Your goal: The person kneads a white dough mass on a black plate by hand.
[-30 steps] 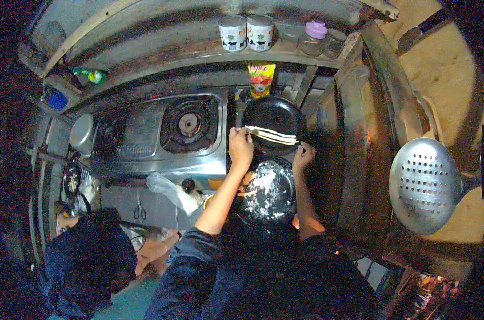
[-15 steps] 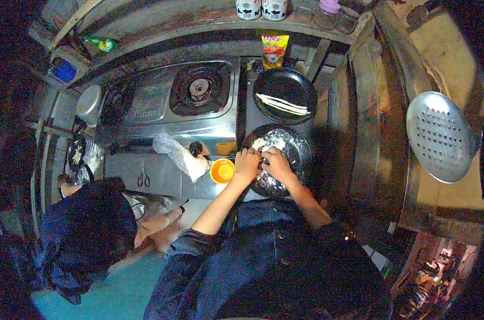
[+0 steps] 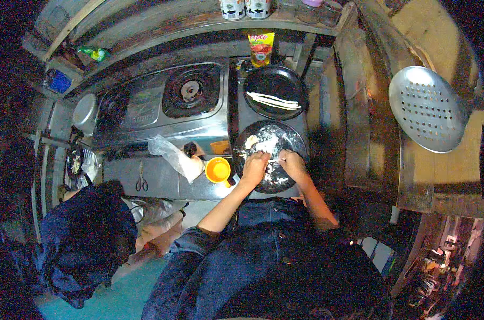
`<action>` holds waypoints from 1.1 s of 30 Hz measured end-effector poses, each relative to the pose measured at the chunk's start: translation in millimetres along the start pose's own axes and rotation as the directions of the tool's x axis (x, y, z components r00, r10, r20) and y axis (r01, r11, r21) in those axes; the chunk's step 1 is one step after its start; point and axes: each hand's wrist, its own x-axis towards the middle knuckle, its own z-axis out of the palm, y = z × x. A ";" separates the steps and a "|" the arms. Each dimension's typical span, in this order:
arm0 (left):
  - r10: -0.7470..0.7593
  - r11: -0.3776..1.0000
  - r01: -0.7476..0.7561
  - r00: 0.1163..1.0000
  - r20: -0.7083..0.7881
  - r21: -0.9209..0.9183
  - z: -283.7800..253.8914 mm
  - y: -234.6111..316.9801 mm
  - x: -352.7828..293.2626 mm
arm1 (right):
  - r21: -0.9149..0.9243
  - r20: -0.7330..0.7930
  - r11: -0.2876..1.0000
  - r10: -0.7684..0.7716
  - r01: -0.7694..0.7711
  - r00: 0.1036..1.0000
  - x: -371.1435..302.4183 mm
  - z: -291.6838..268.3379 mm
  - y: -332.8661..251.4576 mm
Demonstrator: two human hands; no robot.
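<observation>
My left hand (image 3: 256, 166) and my right hand (image 3: 293, 164) are closed over the near half of a dark round plate (image 3: 296, 137) dusted with white flour. A short, thin white dough strip (image 3: 274, 160) runs between them, with its ends inside my fingers. Beyond my left hand, a small pale lump of dough (image 3: 251, 141) lies in the flour (image 3: 271, 140). Farther back, a second black plate (image 3: 276, 81) holds a few long white dough strips (image 3: 274, 101). An orange cup (image 3: 218, 169) stands left of my left hand.
Left of the plates sits a steel gas stove (image 3: 191, 92); a clear plastic bag (image 3: 172, 157) and scissors (image 3: 141, 181) lie before it. A yellow pouch (image 3: 261, 49) stands behind the plates. A perforated metal skimmer (image 3: 427, 109) hangs at right. Another person (image 3: 87, 240) works at lower left.
My hands were close together over the plate; now they are farther apart, with the dough strip showing between them. The whole view has shifted slightly.
</observation>
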 end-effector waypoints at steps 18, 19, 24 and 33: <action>-0.111 0.991 0.128 0.955 -0.274 0.046 3.7 -40.6 31.3 | 0.063 -0.139 0.961 -0.257 0.268 0.956 42.5 15.3 -43.1; -0.142 0.988 0.154 0.951 -0.274 0.023 -0.5 -34.5 30.1 | 0.031 -0.153 0.949 -0.307 0.315 0.939 48.9 18.9 -45.7; -0.175 0.985 0.166 0.934 -0.311 -0.056 -2.9 -35.4 30.4 | -0.071 -0.152 0.931 -0.366 0.359 0.918 67.8 39.8 -39.4; -0.177 0.982 0.187 0.945 -0.277 0.012 -2.1 -38.1 31.1 | -0.225 -0.090 0.916 -0.360 0.333 0.929 76.5 29.1 -35.4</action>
